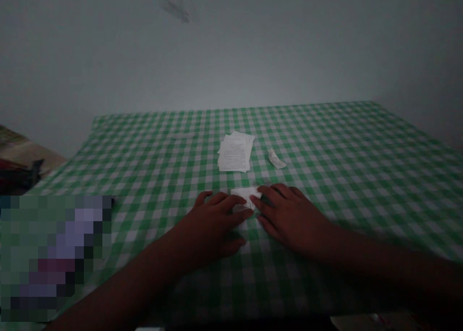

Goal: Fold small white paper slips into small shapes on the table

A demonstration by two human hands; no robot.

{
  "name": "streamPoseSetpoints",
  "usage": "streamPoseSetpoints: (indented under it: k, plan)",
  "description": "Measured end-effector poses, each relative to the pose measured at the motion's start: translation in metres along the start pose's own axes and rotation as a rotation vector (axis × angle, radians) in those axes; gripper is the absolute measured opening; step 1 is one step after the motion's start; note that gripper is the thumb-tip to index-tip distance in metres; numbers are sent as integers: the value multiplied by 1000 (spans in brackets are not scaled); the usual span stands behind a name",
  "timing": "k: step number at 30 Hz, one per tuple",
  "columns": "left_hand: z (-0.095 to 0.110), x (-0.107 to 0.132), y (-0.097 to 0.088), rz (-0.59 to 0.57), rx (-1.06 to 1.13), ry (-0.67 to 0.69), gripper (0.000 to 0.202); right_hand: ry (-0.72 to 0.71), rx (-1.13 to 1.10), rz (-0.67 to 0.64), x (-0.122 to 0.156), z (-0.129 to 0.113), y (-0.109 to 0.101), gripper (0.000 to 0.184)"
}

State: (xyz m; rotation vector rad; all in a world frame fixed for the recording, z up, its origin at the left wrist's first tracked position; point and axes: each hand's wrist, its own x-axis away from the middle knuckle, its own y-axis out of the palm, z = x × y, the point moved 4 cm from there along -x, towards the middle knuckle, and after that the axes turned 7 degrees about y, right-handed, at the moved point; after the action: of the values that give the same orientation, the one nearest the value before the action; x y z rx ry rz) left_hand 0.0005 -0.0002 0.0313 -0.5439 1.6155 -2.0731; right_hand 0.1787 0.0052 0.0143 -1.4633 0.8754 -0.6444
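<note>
Pressed paper slip (246,196) low and even with left hand (211,222) and right hand (291,220), fingers narrow, tips on slip; paper stack (235,152) at 12 o'clock.

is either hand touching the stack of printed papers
No, the left hand and right hand are on a small folded paper, while the stack of printed papers lies farther off.

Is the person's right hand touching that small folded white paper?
Touching. The head view shows the right hand lying over the edge of the folded white paper, with no gap between them.
</note>
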Motion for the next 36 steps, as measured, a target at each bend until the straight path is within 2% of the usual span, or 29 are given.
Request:
streamPoseSetpoints:
  k: [10,22,27,36]
  plan:
    - [2,-1,0,-34,4,-30,55,13,4,-15,0,-1,1,42]
    - [3,-3,2,-14,6,-28,49,21,6,-34,0,-2,0,44]
    - [4,-6,2,-20,-31,-27,54,33,10,-34,0,-2,0,43]
    - [13,-8,5,-37,-128,-54,48,52,22,-37,-1,-3,-1,42]
